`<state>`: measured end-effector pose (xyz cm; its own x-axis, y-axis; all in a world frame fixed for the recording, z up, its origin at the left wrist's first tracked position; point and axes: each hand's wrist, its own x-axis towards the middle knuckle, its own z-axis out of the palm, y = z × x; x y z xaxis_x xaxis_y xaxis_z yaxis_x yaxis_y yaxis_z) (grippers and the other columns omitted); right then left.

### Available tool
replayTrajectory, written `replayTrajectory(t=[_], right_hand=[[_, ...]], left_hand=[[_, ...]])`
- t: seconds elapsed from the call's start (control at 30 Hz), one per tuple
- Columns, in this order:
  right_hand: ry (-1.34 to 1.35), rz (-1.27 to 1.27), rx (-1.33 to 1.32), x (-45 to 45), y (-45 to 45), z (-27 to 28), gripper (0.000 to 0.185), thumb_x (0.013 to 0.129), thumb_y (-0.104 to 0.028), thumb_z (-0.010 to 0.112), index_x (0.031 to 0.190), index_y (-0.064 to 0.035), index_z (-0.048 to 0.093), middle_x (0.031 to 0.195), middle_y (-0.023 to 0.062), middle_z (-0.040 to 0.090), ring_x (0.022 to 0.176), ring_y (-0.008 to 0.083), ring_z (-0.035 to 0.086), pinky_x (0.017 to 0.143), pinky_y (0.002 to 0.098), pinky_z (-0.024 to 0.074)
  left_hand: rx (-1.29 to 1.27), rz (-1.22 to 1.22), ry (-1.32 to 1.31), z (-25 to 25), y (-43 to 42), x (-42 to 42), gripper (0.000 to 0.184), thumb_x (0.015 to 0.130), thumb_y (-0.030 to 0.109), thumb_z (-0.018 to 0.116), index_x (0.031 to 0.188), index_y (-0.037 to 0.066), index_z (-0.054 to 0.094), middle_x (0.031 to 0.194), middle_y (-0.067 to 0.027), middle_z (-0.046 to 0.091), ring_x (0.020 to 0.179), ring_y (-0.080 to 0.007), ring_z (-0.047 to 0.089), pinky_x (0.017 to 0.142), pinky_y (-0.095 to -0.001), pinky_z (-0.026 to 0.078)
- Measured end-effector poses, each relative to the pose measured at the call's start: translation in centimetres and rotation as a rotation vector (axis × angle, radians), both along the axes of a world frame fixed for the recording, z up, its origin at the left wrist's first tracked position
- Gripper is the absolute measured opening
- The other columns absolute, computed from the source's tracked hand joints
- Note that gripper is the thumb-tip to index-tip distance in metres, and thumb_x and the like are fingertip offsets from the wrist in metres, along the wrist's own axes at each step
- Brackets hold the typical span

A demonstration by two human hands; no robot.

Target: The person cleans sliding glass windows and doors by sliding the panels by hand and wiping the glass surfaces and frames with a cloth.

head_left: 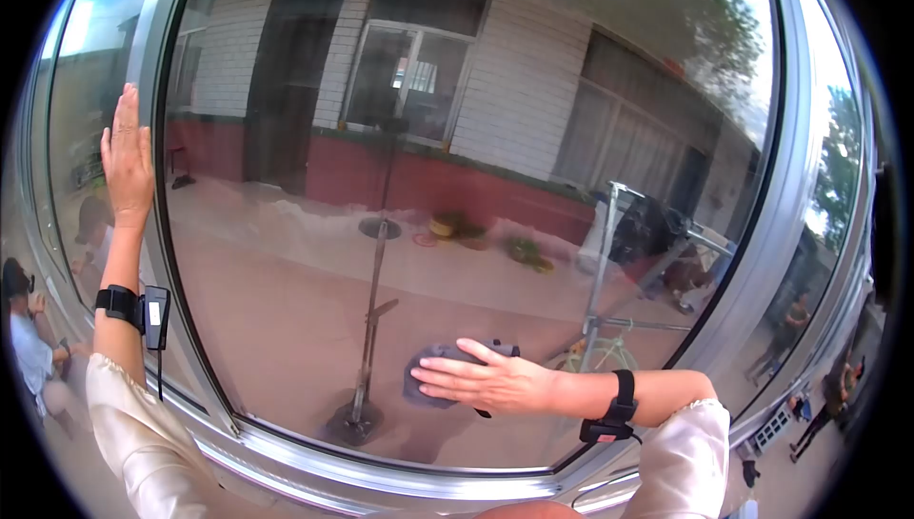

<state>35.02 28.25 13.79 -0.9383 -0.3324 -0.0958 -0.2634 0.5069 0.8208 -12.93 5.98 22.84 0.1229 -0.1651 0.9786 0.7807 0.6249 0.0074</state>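
Observation:
My left hand lies flat against the metal window frame at the left, fingers pointing up and nothing in it. Lower right of centre, my right hand presses a dark grey cloth onto the large glass pane. Its fingers point left over the cloth, and part of the cloth is hidden under the palm. A black strap with a small device sits on each of my forearms.
The glass shows a brick building, a pole on a base and a metal rack. Silver frame rails run along the bottom. One person is at the far left; another person stands at the far right near a crate.

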Motion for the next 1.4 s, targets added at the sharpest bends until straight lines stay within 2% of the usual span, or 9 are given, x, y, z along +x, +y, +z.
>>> replayTrajectory(t=[0.17, 0.4, 0.5, 0.63, 0.8, 1.0, 1.13, 1.27, 1.4], right_hand=[[-0.030, 0.039, 0.017, -3.1, -0.4, 5.0, 0.071, 0.072, -0.030, 0.062, 0.138, -0.0193, 0.038, 0.148, -0.0018, 0.027, 0.138, 0.0178, 0.022, 0.110, 0.0472, 0.0148], [1.114, 0.238, 0.299, -11.2, -0.3, 33.9, 0.048, 0.086, -0.040, 0.054, 0.130, -0.0227, 0.048, 0.140, 0.0011, 0.039, 0.132, 0.0253, 0.029, 0.104, 0.0499, 0.0220], [1.463, -0.143, -0.029, -13.2, -3.2, 39.7, 0.054, 0.090, -0.043, 0.045, 0.136, -0.0170, 0.041, 0.146, 0.0095, 0.030, 0.136, 0.0285, 0.021, 0.106, 0.0489, 0.0192], [1.357, 0.223, 0.309, -18.3, -1.1, 36.8, 0.049, 0.089, -0.040, 0.050, 0.135, -0.0235, 0.044, 0.144, 0.0022, 0.035, 0.135, 0.0252, 0.026, 0.106, 0.0481, 0.0200], [0.717, 0.037, -0.105, -24.4, -9.4, 15.1, 0.069, 0.070, -0.042, 0.067, 0.133, -0.0244, 0.044, 0.144, 0.0028, 0.031, 0.135, 0.0266, 0.024, 0.105, 0.0565, 0.0169], [0.061, -0.004, -0.014, -26.4, -11.4, -4.1, 0.064, 0.082, -0.029, 0.047, 0.142, -0.0155, 0.029, 0.150, 0.0010, 0.021, 0.140, 0.0170, 0.014, 0.113, 0.0471, 0.0084], [-0.021, 0.004, 0.019, -28.0, -12.1, 1.6, 0.065, 0.077, -0.031, 0.055, 0.138, -0.0190, 0.036, 0.150, -0.0006, 0.023, 0.140, 0.0173, 0.015, 0.113, 0.0475, 0.0096], [0.579, -0.004, -0.057, -30.7, -13.6, 17.6, 0.063, 0.072, -0.033, 0.065, 0.132, -0.0244, 0.045, 0.143, -0.0004, 0.035, 0.135, 0.0224, 0.026, 0.110, 0.0500, 0.0142], [1.096, 0.123, 0.261, -34.3, -11.3, 32.3, 0.051, 0.088, -0.039, 0.050, 0.134, -0.0191, 0.044, 0.144, 0.0031, 0.033, 0.134, 0.0258, 0.025, 0.106, 0.0477, 0.0205]], left_hand=[[-0.019, -0.068, -0.007, 0.3, 0.1, -0.2, 0.047, 0.097, 0.019, 0.037, 0.143, 0.018, 0.029, 0.146, 0.0017, 0.031, 0.134, -0.0168, 0.029, 0.106, -0.0418, 0.023], [-0.035, -0.143, -0.031, 0.3, 0.0, -0.1, 0.047, 0.096, 0.018, 0.037, 0.142, 0.017, 0.030, 0.146, -0.0002, 0.031, 0.135, -0.0181, 0.029, 0.107, -0.0428, 0.022], [-0.051, -0.168, -0.048, 0.2, -0.1, 0.1, 0.047, 0.096, 0.018, 0.038, 0.142, 0.015, 0.030, 0.146, -0.0012, 0.032, 0.135, -0.0193, 0.028, 0.107, -0.0438, 0.020], [-0.099, -0.225, -0.051, 0.5, -0.3, 0.1, 0.049, 0.094, 0.015, 0.040, 0.142, 0.012, 0.030, 0.146, -0.0044, 0.031, 0.136, -0.0213, 0.027, 0.108, -0.0451, 0.018], [-0.188, -0.272, -0.049, 0.9, -1.5, -0.2, 0.055, 0.089, 0.011, 0.044, 0.142, 0.010, 0.029, 0.147, -0.0060, 0.029, 0.136, -0.0231, 0.026, 0.108, -0.0478, 0.015], [-0.286, -0.394, -0.020, 0.6, -2.2, -0.7, 0.061, 0.085, 0.012, 0.049, 0.142, 0.007, 0.027, 0.148, -0.0093, 0.025, 0.138, -0.0250, 0.022, 0.109, -0.0489, 0.013], [-0.290, -0.452, 0.004, 0.8, -2.6, -1.6, 0.061, 0.086, 0.017, 0.049, 0.142, 0.006, 0.028, 0.148, -0.0102, 0.025, 0.137, -0.0254, 0.023, 0.108, -0.0492, 0.013], [-0.267, -0.506, 0.000, 0.4, -2.2, -1.5, 0.062, 0.084, 0.018, 0.053, 0.141, 0.006, 0.030, 0.148, -0.0101, 0.026, 0.137, -0.0254, 0.024, 0.108, -0.0496, 0.013], [-0.247, -0.510, 0.009, 0.4, -2.3, -1.6, 0.062, 0.083, 0.018, 0.055, 0.140, 0.007, 0.032, 0.148, -0.0087, 0.027, 0.137, -0.0241, 0.025, 0.108, -0.0500, 0.014]])
